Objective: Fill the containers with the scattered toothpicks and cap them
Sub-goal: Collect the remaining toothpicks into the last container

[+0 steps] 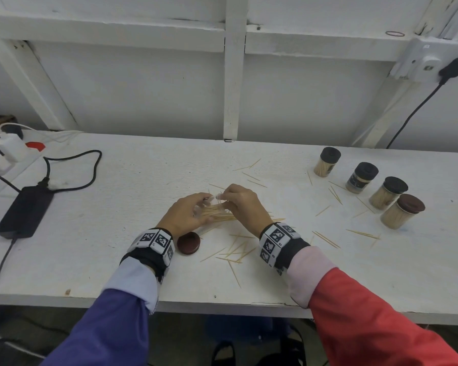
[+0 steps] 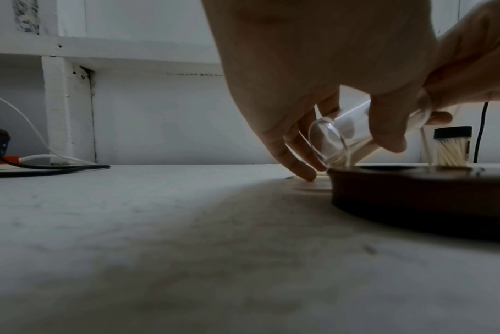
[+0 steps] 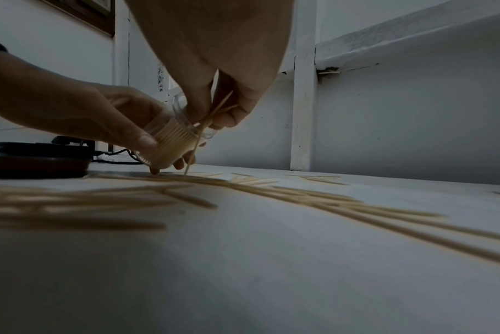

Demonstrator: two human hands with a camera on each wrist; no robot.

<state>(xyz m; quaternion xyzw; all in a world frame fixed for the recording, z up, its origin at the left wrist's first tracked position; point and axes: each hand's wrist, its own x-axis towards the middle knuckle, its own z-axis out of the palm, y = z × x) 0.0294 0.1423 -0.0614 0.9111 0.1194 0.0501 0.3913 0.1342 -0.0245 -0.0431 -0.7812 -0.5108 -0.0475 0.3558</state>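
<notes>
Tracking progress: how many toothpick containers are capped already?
4, in a row at the table's right: black-capped, brown-capped. A fifth, uncapped, is in the hands.

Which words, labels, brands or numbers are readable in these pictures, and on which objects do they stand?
No text can be read.
Second capped container from the back: dark label with pale marks, too small and blurred.
Left wristband and right wristband: black-and-white square code markers, with tiny characters too small to read.
Other containers: no label visible.

container [image 2: 357,133]: clear glossy plastic | toothpicks [image 1: 217,215]: pale wood | lid [image 1: 188,242]: glossy brown | table [image 1: 132,180]: matt white
</notes>
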